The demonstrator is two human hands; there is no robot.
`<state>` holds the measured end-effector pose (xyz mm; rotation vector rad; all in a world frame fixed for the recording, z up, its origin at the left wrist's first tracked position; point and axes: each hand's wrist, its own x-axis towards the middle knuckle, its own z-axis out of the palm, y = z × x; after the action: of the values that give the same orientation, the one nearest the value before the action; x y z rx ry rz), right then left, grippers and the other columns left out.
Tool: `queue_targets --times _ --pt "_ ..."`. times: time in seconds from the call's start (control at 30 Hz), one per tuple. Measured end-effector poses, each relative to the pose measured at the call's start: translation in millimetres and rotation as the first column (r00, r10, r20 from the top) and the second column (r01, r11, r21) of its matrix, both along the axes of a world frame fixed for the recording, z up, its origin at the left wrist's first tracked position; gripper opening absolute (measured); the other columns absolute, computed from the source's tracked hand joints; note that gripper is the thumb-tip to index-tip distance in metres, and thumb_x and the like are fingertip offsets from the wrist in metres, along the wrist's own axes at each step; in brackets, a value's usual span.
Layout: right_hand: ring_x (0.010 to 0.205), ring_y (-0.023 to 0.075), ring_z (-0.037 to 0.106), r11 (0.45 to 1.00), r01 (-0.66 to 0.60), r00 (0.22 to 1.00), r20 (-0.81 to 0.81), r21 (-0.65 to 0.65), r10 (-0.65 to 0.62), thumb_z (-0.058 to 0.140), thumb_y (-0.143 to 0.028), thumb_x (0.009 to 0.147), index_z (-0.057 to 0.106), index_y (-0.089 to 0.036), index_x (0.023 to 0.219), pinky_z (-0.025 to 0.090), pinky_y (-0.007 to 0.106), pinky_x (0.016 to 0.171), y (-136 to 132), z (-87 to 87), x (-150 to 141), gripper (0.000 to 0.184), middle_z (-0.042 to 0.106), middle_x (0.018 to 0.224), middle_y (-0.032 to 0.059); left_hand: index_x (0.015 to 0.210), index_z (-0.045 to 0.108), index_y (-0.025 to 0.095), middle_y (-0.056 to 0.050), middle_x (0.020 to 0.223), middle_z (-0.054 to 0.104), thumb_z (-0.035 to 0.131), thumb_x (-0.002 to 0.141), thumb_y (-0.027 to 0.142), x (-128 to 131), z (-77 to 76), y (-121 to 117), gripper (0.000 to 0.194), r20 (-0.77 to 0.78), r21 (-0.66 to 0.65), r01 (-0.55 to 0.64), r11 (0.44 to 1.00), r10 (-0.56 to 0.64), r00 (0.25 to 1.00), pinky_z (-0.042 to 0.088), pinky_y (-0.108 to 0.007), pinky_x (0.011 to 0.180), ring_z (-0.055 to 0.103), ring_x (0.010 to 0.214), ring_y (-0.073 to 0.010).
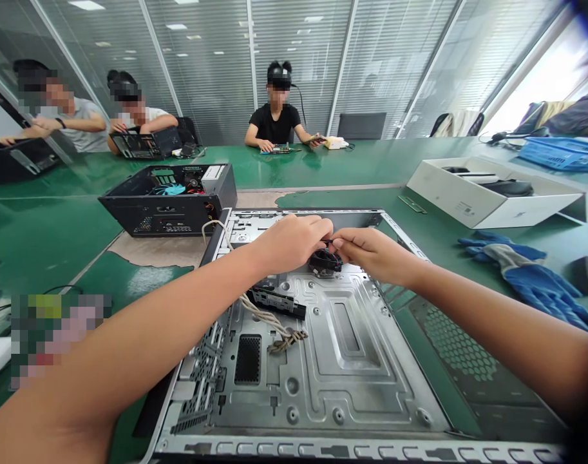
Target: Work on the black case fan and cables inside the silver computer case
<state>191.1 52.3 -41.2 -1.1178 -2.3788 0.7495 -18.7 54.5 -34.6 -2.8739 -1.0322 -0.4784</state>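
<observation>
An open metal computer case [349, 322] lies flat in front of me. Over its far part my left hand [301, 241] and my right hand [371, 251] meet, each closed in a pinch on a thin black cable [328, 241]. Just below my fingers sits a dark bundle of black cables [325, 261], partly covered by my hands. A black slotted bracket-like part [279, 303] rests inside the case on the left. Close to it, a braided beige cable [269, 317] runs over the left wall and ends in a bunched tip on the case floor.
Beyond the case on the left stands another black computer case [178, 200]. At the right are a white box [496, 193], blue gloves [530, 270], a perforated panel [460, 338], a small green circuit stick [412, 204] and a blue basket [561, 153]. Several people work across the green table [322, 169].
</observation>
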Motion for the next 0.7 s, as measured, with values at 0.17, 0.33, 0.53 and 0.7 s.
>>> queue_targets --times 0.17,0.33,0.53,0.7 --pt "0.061 0.0145 0.046 0.999 0.018 1.0 -0.004 -0.032 -0.018 0.04 -0.044 0.093 0.05 -0.022 0.071 0.035 0.029 0.06 0.0 -1.6 -0.1 0.033 0.053 0.064 -0.0005 0.093 0.059 0.016 -0.006 0.097 0.069 0.05 0.094 0.019 -0.3 -0.3 1.9 0.01 -0.014 0.065 -0.012 0.998 0.013 1.0 0.041 -0.031 0.073 0.061 0.082 -0.017" --pt "0.063 0.0147 0.047 0.998 -0.041 0.999 -0.03 -0.054 0.039 0.042 -0.042 0.091 0.054 -0.021 0.075 0.036 0.029 0.061 0.0 -2.7 -0.1 0.029 0.056 0.069 0.0008 0.089 0.061 0.016 -0.006 0.088 0.069 0.046 0.094 0.017 -0.6 -1.5 3.9 0.016 -0.028 0.109 -0.032 0.993 0.035 0.999 0.039 -0.032 0.071 0.062 0.078 -0.0172" --pt "0.062 0.014 0.048 0.999 -0.025 0.999 0.032 -0.025 0.026 0.043 -0.037 0.089 0.059 -0.019 0.079 0.036 0.028 0.062 0.0 -2.1 -1.0 0.026 0.059 0.069 0.0006 0.093 0.064 0.016 -0.006 0.091 0.071 0.044 0.093 0.013 -2.1 0.1 2.6 0.019 -0.078 0.075 -0.054 0.996 0.06 0.995 0.038 -0.032 0.07 0.062 0.077 -0.0172" --pt "0.063 0.0148 0.052 0.998 -0.014 0.999 0.03 -0.067 0.016 0.044 -0.038 0.089 0.059 -0.019 0.078 0.039 0.029 0.063 -3.4 1.0 -2.8 0.027 0.062 0.069 0.002 0.093 0.064 0.016 -0.005 0.091 0.071 0.044 0.092 0.013 -6.6 0.0 2.6 0.021 -0.076 0.056 -0.027 0.998 0.032 0.997 0.038 -0.032 0.072 0.061 0.075 -0.016"
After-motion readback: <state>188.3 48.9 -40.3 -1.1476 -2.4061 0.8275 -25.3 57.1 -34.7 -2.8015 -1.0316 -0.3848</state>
